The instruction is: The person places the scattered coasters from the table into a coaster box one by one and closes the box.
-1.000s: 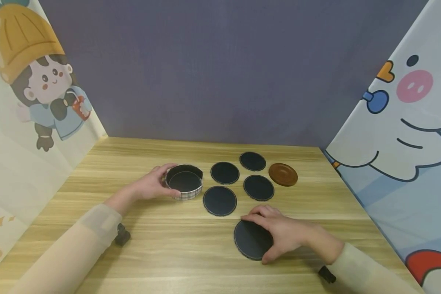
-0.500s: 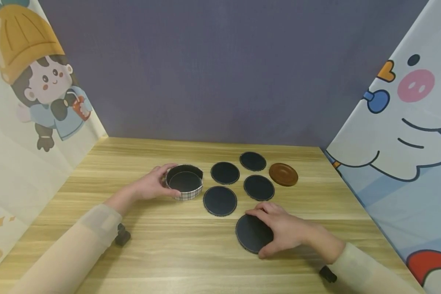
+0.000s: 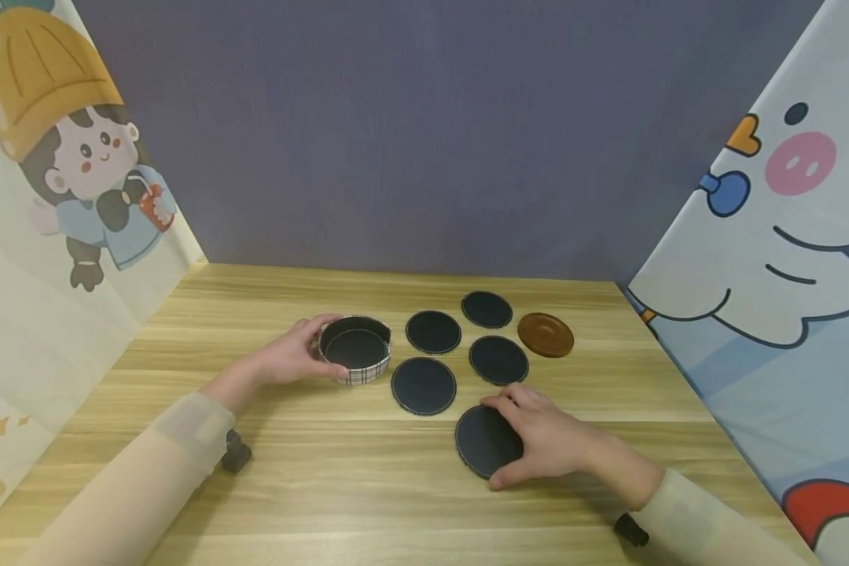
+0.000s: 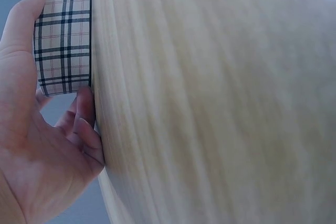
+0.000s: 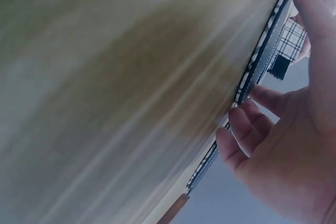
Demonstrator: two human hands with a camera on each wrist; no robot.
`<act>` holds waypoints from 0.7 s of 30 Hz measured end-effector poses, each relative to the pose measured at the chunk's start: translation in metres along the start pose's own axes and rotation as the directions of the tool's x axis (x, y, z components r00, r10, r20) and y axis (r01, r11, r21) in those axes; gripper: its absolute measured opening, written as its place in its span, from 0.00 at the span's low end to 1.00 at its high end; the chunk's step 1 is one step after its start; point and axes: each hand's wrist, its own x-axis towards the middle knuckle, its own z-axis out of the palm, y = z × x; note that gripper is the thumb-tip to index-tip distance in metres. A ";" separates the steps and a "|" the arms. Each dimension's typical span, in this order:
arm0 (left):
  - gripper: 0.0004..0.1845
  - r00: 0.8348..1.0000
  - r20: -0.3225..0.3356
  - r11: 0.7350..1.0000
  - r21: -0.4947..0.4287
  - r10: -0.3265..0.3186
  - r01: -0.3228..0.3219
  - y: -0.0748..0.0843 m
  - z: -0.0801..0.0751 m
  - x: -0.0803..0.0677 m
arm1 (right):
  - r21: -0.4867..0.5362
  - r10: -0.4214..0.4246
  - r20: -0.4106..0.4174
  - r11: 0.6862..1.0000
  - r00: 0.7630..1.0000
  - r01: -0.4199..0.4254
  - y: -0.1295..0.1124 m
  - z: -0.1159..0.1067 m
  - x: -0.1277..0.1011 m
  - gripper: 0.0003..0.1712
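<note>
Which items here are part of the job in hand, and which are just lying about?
In hand:
- plaid holder, gripped by the left hand
- dark coaster under the right hand
- the four loose dark coasters beside the holder, same kind

Lying about:
- brown saucer, untouched
- wooden table
- cartoon side panels

I'm seeing a light wooden table filling the lower frame, a plain purple-grey wall behind, a cartoon girl banner upper left, a cartoon pig banner right.
</note>
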 end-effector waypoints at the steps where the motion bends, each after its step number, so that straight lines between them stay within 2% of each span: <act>1: 0.63 1.000 0.000 1.000 -0.001 -0.001 0.001 0.000 0.000 0.000 | -0.001 0.003 0.001 1.000 1.000 -0.003 0.000 0.000 0.000 0.66; 7: 0.63 1.000 0.000 1.000 0.001 0.002 -0.002 0.000 0.000 0.000 | -0.008 0.022 0.005 1.000 1.000 -0.022 -0.001 0.000 0.000 0.68; 12: 0.63 1.000 0.002 1.000 0.003 0.005 -0.005 -0.001 0.001 0.001 | 0.008 -0.005 0.001 1.000 1.000 0.005 0.001 0.002 -0.001 0.71; 21: 0.63 1.000 -0.003 1.000 0.027 -0.002 0.002 -0.001 0.000 0.001 | 0.066 -0.043 0.043 0.997 0.998 0.040 0.003 0.000 0.001 0.68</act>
